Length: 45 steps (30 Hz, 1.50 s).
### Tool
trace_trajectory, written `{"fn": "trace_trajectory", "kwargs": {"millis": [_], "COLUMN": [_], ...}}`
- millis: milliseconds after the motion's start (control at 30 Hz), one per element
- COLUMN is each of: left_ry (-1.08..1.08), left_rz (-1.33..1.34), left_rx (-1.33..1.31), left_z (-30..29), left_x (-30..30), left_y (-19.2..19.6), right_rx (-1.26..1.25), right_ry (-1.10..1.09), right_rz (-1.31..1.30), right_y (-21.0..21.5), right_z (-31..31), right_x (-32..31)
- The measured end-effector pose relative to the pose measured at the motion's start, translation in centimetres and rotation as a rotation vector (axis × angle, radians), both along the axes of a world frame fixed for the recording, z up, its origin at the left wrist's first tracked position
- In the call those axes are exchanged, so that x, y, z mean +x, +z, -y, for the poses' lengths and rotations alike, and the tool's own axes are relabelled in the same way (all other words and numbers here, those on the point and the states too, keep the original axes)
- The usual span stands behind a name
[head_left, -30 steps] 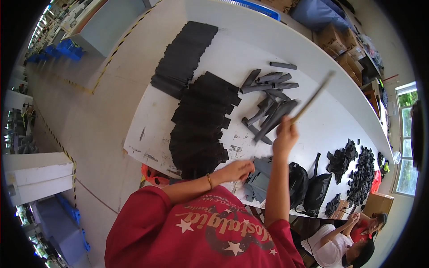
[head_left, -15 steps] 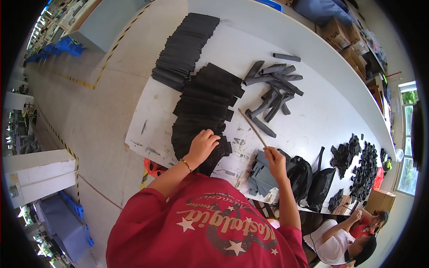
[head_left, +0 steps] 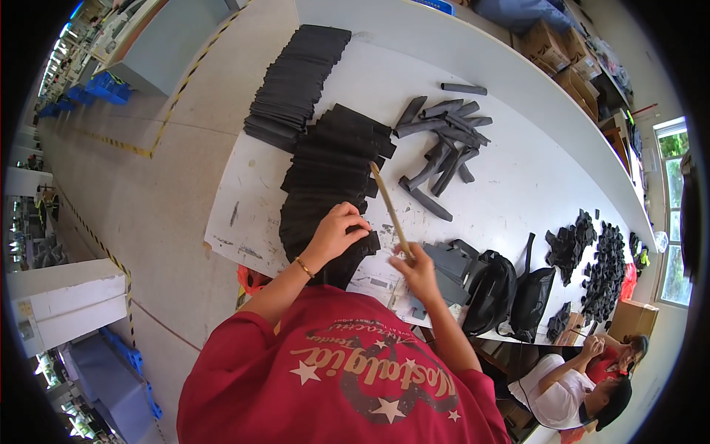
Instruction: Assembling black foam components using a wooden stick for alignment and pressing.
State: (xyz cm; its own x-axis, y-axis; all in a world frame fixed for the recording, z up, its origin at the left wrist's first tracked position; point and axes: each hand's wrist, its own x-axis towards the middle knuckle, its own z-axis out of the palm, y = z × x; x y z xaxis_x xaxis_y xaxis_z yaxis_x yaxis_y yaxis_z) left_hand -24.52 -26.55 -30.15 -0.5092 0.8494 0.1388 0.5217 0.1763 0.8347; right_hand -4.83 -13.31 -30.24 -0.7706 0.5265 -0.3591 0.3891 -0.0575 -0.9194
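Over black strips (head_left: pixel 318 166), left fingers (head_left: pixel 350 218) curl, grip unclear; right fingers (head_left: pixel 414 255) clasp a stick (head_left: pixel 389 203).

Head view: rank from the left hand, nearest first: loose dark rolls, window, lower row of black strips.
1. Lower row of black strips: at the left hand.
2. Loose dark rolls: beyond, to the right.
3. Window: far right, in the wall.

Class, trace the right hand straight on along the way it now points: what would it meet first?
The right hand, its stick leading, would probably meet the overlapping black strips first, though its height above them is unclear.
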Motion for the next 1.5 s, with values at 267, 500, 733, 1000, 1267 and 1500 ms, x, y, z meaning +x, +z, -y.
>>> {"fn": "trace_trajectory", "kwargs": {"millis": [267, 500, 733, 1000, 1267, 1500], "left_ry": [0.425, 0.068, 0.24, 0.453, 0.399, 0.212], "left_rz": [0.327, 1.586, 1.632, 1.527, 1.505, 1.355], "left_rx": [0.184, 0.329, 0.53, 0.605, 0.561, 0.258], "left_z": [0.7, -2.0, -4.9, -5.4, -6.1, -5.2], "left_x": [3.3, 5.5, -0.3, -4.6, -3.7, 4.2], "left_y": [2.3, -0.3, 2.9, 1.7, 2.1, 2.9], "right_rx": [-0.178, -0.195, 0.095, -0.014, 0.124, 0.249], "right_ry": [-0.368, -0.484, -0.374, -0.152, -0.065, -0.164], "right_rz": [-0.117, -0.386, -0.258, 0.011, 0.099, -0.046], "right_y": [1.2, 4.3, 3.9, 5.4, 6.4, 4.4], "right_z": [1.5, 2.1, 1.4, 0.5, 0.3, 0.7], "right_x": [-4.3, -4.8, -1.7, 6.8, 6.1, 0.0]}}
